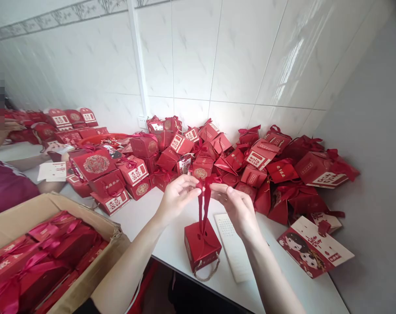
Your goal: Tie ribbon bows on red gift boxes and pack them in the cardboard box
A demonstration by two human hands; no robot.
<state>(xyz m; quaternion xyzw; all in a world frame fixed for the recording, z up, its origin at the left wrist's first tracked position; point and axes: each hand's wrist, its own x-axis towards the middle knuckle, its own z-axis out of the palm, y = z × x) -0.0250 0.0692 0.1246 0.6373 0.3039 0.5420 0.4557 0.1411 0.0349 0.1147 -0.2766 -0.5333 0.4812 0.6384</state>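
A small red gift box [203,244] stands near the front edge of the white table, a twisted cord handle hanging at its front. Two lengths of dark red ribbon [203,209] rise from slots in its top. My left hand [181,194] pinches the ribbon's upper part from the left, thumb and fingers together. From the right, my right hand [233,203] grips the ribbon near the same height, its fingertips close to those of my left hand. Just right of the box, a notepad with writing [235,248] lies partly under my right forearm.
Many red gift boxes [260,155] are heaped along the tiled wall. An open cardboard carton [109,233] of ribboned boxes is at lower left. A person in a maroon top [11,185] sits at far left. A cartoon-printed box [315,246] lies at right.
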